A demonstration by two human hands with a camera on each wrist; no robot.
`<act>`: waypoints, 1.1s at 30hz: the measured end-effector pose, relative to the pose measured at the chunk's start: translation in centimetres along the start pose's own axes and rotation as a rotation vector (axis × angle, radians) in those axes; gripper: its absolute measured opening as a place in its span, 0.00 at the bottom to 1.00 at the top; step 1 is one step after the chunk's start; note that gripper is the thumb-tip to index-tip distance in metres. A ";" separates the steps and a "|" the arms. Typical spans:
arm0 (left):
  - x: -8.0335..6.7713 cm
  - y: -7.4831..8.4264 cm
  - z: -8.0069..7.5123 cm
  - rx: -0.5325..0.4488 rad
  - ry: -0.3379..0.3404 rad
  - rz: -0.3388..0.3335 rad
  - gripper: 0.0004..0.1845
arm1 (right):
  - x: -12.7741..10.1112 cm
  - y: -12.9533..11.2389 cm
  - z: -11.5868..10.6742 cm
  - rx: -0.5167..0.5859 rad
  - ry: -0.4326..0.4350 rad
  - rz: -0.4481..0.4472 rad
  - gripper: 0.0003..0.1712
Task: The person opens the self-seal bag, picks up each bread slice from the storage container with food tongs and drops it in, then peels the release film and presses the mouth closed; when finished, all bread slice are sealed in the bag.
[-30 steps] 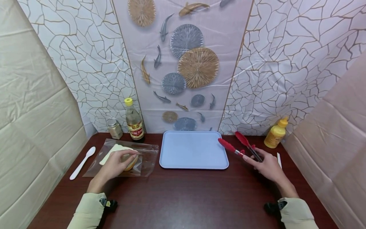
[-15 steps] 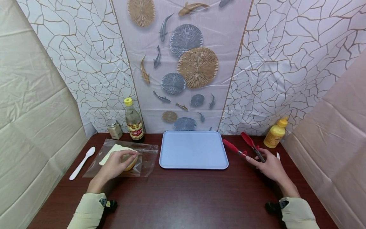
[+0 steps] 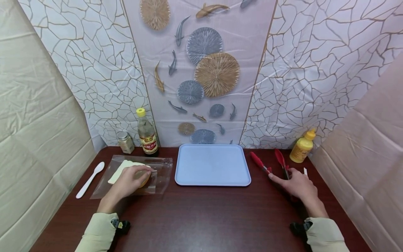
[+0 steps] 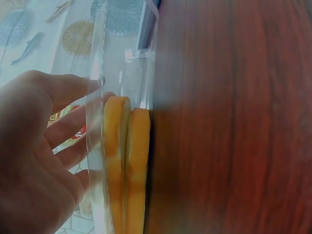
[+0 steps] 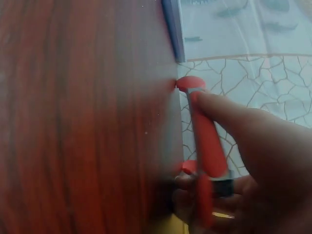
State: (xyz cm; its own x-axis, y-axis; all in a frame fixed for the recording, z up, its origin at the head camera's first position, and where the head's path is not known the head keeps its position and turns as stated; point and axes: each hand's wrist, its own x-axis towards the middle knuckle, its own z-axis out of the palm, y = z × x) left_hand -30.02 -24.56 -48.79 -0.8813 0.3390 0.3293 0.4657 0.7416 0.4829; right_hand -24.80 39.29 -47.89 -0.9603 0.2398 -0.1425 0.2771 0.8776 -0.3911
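A clear zip bag (image 3: pixel 162 175) with bread slices (image 3: pixel 121 170) in it lies at the left. My left hand (image 3: pixel 127 180) is over its right part, thumb and fingers pinching the plastic. In the left wrist view two bread slices (image 4: pixel 126 161) with brown crusts stand out behind the film, beside the left hand (image 4: pixel 44 141). On the right, my right hand (image 3: pixel 299 185) holds red-tipped tongs (image 3: pixel 259 161) low at the table, their arms spread apart. The right wrist view has the thumb of the right hand (image 5: pixel 263 146) on the red tongs (image 5: pixel 209 141).
A blue tray (image 3: pixel 212 164) lies in the middle. A white spoon (image 3: pixel 90 180) is at the far left. A spice jar (image 3: pixel 126 142) and a dark sauce bottle (image 3: pixel 147 134) stand behind the bag. A yellow squeeze bottle (image 3: pixel 302 147) stands back right; white sticks (image 3: pixel 305 171) show beside the right hand.
My right hand has drawn the tongs to the right and toward me, away from the tray. The left hand keeps its place at the bag, whose edges have shifted slightly.
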 end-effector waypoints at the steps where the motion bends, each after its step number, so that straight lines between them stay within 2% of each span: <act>1: 0.0 0.0 0.0 -0.001 -0.009 -0.005 0.08 | -0.1 -0.1 0.0 -0.018 -0.013 -0.004 0.76; 8: 0.0 0.0 0.2 -0.021 -0.031 -0.001 0.10 | -0.2 -0.3 0.1 -0.073 -0.039 -0.063 0.75; 10: 0.1 0.1 0.2 -0.025 -0.034 0.003 0.11 | -0.4 -0.3 0.0 -0.079 -0.023 -0.068 0.75; 13: 0.2 0.2 0.1 -0.024 -0.031 0.009 0.13 | -0.7 -0.7 -0.2 -0.082 0.059 -0.068 0.77; 16: 0.4 0.5 -0.2 -0.019 -0.014 0.006 0.13 | -1.3 -1.8 -0.4 -0.081 0.196 -0.088 0.79; 20: 1.2 1.0 -0.4 -0.040 0.017 -0.012 0.13 | -1.9 -5.2 -0.3 -0.051 0.329 -0.172 0.75; 24: 2.8 1.7 0.6 -0.034 0.059 -0.026 0.16 | -1.7 -9.7 1.0 0.016 0.386 -0.303 0.56; 28: 4.7 2.4 2.5 0.023 0.097 -0.053 0.22 | -1.5 -14.6 3.8 0.101 0.379 -0.430 0.37; 33: 6.3 2.8 4.2 0.093 0.083 -0.103 0.21 | -2.2 -20.6 7.6 0.221 0.319 -0.578 0.22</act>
State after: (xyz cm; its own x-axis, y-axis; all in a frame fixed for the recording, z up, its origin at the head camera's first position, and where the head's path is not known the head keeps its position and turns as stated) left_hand -34.57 -17.93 -48.74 -0.9124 0.2127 0.3496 0.3606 0.8218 0.4411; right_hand -28.21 17.54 -46.40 -0.9086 -0.1008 0.4053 -0.3143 0.8041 -0.5046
